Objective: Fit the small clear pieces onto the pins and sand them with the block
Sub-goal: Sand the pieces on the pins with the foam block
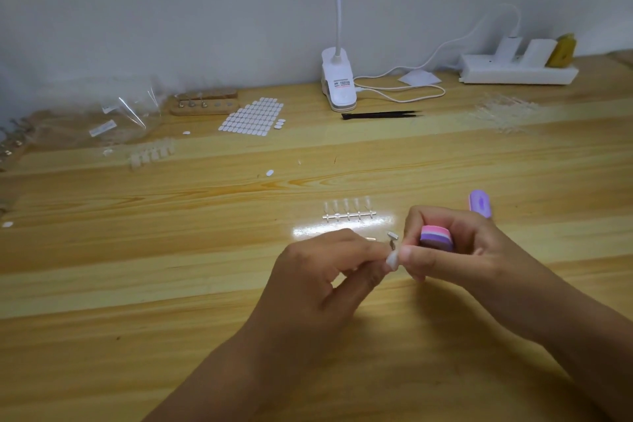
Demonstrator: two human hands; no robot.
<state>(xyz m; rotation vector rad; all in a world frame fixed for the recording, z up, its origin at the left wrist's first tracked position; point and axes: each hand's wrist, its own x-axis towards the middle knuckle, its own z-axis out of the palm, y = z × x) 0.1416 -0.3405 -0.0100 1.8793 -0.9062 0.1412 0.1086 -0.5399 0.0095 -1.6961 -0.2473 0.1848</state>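
Note:
My left hand pinches a small metal pin whose flat head points up. A small clear piece sits between the fingertips of both hands, just below the pin head. My right hand touches that piece with thumb and forefinger while its other fingers hold a pink and purple sanding block. A clear strip of several more pieces lies on the table just beyond my hands.
A purple item lies right of the strip. Farther back are a sheet of white oval stickers, a wooden pin stand, black tweezers, a clip lamp, a power strip and plastic bags.

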